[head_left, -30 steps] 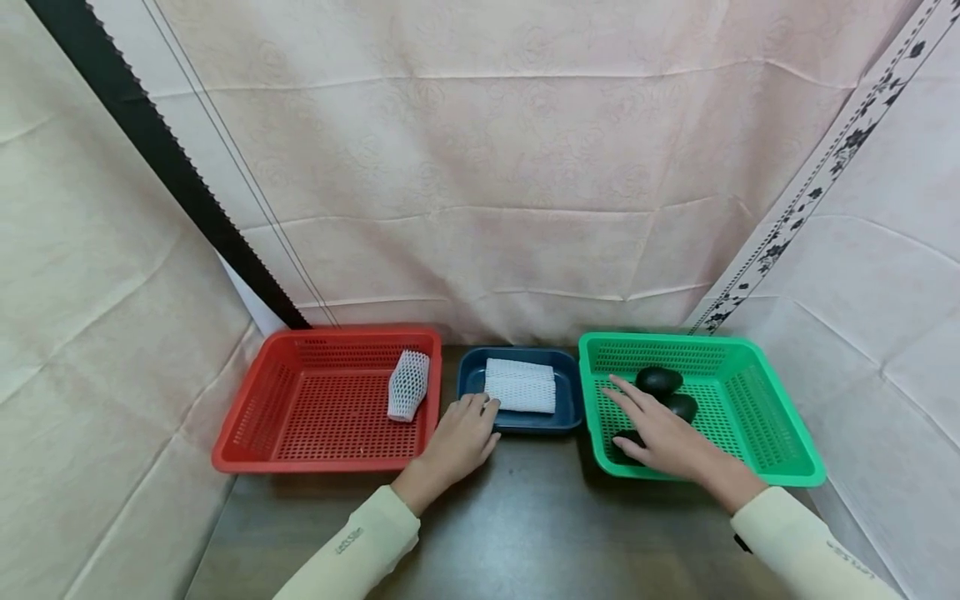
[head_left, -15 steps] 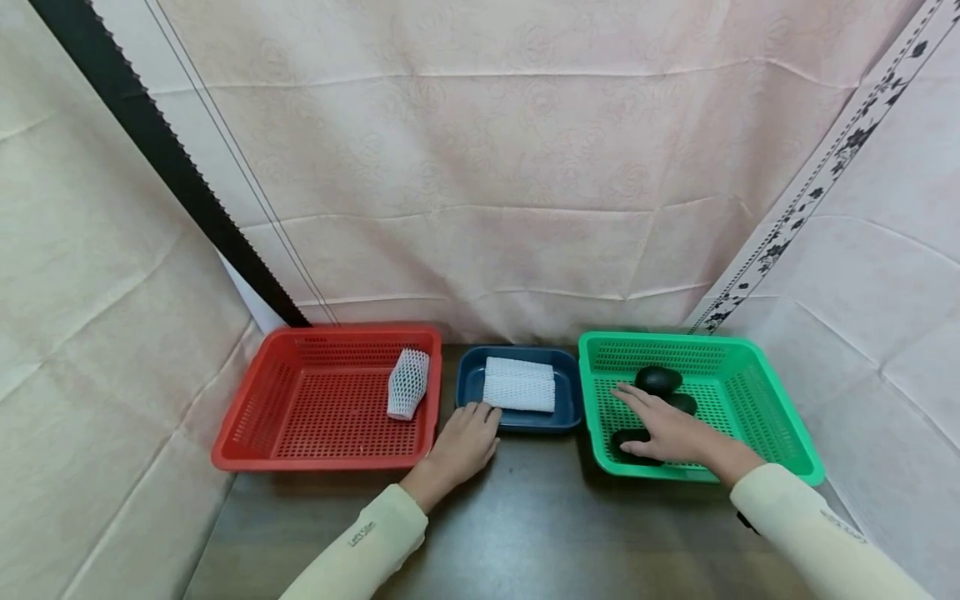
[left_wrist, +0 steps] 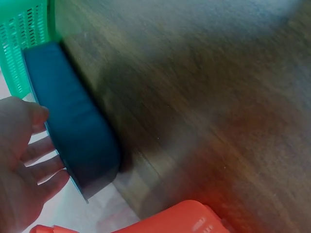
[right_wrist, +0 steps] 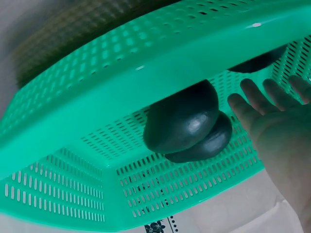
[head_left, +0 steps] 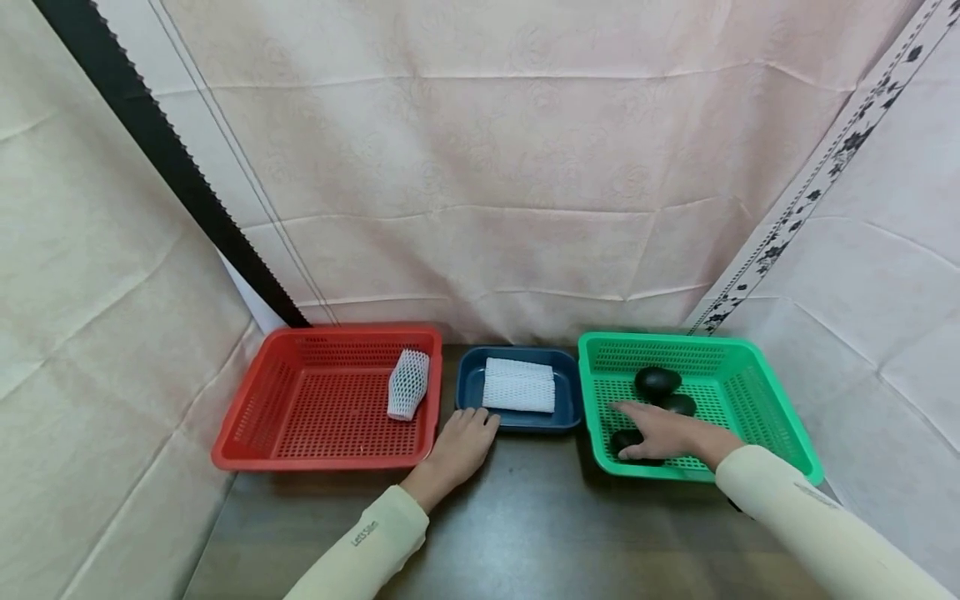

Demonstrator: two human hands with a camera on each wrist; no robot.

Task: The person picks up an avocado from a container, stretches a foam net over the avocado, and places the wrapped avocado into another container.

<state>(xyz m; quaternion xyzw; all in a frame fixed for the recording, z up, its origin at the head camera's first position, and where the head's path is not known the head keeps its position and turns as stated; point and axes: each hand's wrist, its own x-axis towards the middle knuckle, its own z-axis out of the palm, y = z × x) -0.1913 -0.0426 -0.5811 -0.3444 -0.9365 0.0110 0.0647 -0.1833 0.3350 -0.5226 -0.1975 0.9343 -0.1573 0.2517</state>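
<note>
My left hand rests loosely on the blue tray's near rim, probably steadying it and its white foam netting, while right of the tray my right hand hovers, fingers apart, clamped on nothing, over a dark oval in the green basket with two more ovals, and left of the tray the red basket holds one netted piece.

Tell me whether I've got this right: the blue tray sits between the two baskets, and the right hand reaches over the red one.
The colour is wrong: the right hand reaches over the green basket, not the red basket, as the head view shows. The blue tray does sit between the two.
</note>
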